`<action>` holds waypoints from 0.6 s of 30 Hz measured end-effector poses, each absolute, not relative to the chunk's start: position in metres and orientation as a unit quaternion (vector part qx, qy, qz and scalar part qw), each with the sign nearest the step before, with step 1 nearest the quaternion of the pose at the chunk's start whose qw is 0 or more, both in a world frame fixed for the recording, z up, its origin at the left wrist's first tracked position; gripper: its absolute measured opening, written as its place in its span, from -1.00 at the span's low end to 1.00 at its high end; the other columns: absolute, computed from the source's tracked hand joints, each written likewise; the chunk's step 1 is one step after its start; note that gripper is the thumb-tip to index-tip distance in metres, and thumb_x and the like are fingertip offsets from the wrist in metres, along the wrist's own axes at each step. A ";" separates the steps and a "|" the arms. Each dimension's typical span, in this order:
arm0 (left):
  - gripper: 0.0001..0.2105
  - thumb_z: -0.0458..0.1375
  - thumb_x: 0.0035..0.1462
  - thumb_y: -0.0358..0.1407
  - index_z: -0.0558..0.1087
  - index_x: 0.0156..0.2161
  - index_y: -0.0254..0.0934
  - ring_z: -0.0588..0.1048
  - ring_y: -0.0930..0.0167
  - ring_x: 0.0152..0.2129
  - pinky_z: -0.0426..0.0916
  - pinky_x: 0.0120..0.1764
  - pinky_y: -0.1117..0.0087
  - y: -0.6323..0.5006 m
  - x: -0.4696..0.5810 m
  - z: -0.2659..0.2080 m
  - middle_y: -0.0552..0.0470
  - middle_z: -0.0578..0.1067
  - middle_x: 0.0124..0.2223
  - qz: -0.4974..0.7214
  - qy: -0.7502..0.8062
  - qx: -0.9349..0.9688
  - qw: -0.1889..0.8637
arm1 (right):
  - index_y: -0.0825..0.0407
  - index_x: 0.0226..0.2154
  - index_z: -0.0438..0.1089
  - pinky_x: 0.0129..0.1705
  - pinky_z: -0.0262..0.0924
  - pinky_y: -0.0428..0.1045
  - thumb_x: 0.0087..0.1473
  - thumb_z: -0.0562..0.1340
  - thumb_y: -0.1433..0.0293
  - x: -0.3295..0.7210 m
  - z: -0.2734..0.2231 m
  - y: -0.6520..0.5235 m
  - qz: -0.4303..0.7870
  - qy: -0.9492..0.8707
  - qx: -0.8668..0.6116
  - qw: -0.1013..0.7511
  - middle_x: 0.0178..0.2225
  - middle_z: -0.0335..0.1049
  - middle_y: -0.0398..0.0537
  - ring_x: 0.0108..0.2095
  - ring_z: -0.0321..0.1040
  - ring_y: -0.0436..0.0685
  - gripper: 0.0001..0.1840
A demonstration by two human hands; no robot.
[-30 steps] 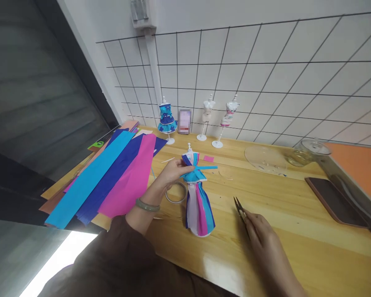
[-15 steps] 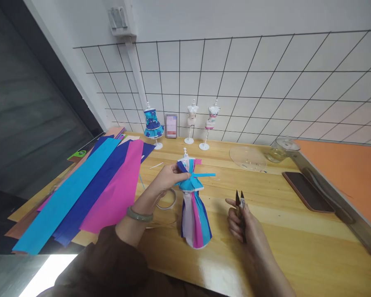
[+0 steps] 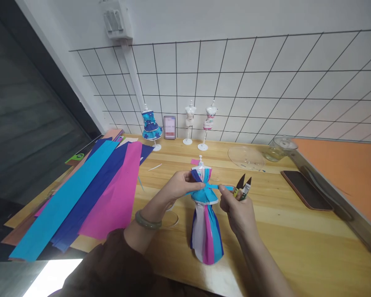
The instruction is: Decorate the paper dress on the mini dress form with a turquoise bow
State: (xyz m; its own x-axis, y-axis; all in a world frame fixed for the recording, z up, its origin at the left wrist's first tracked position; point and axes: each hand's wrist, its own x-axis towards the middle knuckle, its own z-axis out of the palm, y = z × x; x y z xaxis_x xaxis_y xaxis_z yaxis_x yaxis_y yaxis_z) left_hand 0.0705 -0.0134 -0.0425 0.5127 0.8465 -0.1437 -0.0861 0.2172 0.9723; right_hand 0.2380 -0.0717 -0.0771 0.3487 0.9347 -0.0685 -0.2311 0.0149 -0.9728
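Observation:
A small dress form [image 3: 200, 165] stands in front of me in a striped paper dress [image 3: 207, 235] of blue, pink, pale and navy panels. My left hand [image 3: 179, 185] is closed on its waist, thumb across the front. From there a narrow light-blue paper strip [image 3: 214, 187] runs out to the right. My right hand [image 3: 239, 210] pinches the strip near its free end. It also holds scissors [image 3: 244, 189], whose blades are spread and point up and away. The handles are mostly hidden in the palm.
Blue, navy and pink paper sheets [image 3: 117, 187] lie at the left. Along the wall stand a dressed mini form [image 3: 151, 126], two undressed forms [image 3: 190, 117] and a phone [image 3: 170, 127]. A clear plate [image 3: 246, 158], a glass jar [image 3: 276, 152] and a dark phone [image 3: 306, 190] are at the right.
My right hand has moved left and up with the scissors and now grips the strip. The dress form has shifted right and nearer, with my left hand still on its waist.

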 end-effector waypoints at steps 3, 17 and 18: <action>-0.63 0.34 -0.14 -0.27 0.50 -0.17 -0.37 0.50 0.40 -0.31 0.36 -0.17 0.36 -0.014 0.067 -0.041 -0.10 0.55 -0.20 0.325 0.350 0.536 0.696 | -0.02 -0.71 -0.02 -0.64 -0.29 -0.09 -0.14 0.35 0.13 0.236 -0.079 -0.072 0.449 -0.336 -0.537 0.630 -0.75 -0.16 -0.36 -0.69 -0.22 -0.13 -0.45; -0.55 0.36 -0.19 -0.30 0.43 -0.14 -0.41 0.45 0.37 -0.28 0.32 -0.18 0.33 -0.015 0.072 -0.034 -0.10 0.50 -0.19 0.325 0.347 0.531 0.701 | 0.10 -0.61 0.34 -0.51 0.17 -0.07 -0.30 0.44 0.22 0.225 -0.078 -0.075 0.509 -0.265 -0.522 0.631 -0.63 0.30 -0.18 -0.62 0.19 -0.04 -0.65; -0.55 0.36 -0.19 -0.30 0.42 -0.14 -0.40 0.45 0.37 -0.28 0.32 -0.18 0.33 -0.016 0.071 -0.034 -0.09 0.49 -0.19 0.325 0.346 0.532 0.701 | 0.09 -0.63 0.33 -0.52 0.17 -0.07 -0.31 0.45 0.23 0.223 -0.076 -0.076 0.509 -0.256 -0.523 0.634 -0.66 0.28 -0.20 -0.63 0.18 -0.05 -0.65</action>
State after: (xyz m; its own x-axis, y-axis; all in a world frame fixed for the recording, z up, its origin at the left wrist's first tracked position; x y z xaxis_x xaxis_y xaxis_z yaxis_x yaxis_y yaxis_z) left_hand 0.0714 -0.0155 -0.0336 0.5496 0.8238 -0.1390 -0.0888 0.2230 0.9708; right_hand 0.2231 -0.0756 -0.0763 0.3513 0.9132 -0.2067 -0.3777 -0.0638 -0.9237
